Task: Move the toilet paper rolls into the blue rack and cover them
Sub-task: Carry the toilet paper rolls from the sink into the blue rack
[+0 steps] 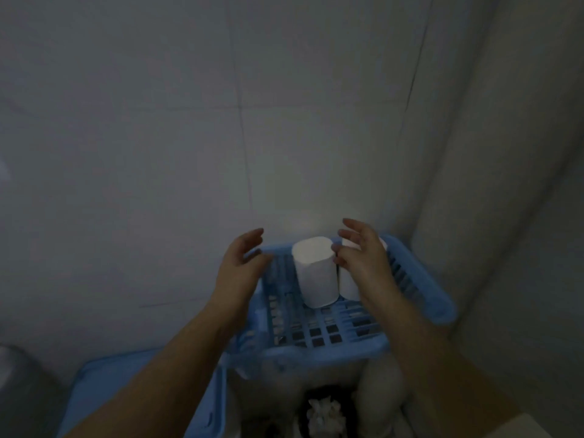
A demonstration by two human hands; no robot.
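Two white toilet paper rolls stand upright in the blue rack (436,298), a slatted plastic basket set against the tiled wall. The left roll (314,273) is fully visible near the rack's middle back. The right roll (347,284) is mostly hidden behind my right hand (363,257), whose spread fingers are at the roll's top; I cannot tell if they touch it. My left hand (240,263) hovers open over the rack's left rim, apart from the left roll, holding nothing. A flat blue plastic piece (104,393), perhaps the cover, lies at the lower left.
A white tiled wall stands right behind the rack. A pale curtain or pipe (474,184) rises at the right. Below the rack are white objects and a dark opening with crumpled paper (325,415). A grey rounded object (19,380) sits at the far lower left.
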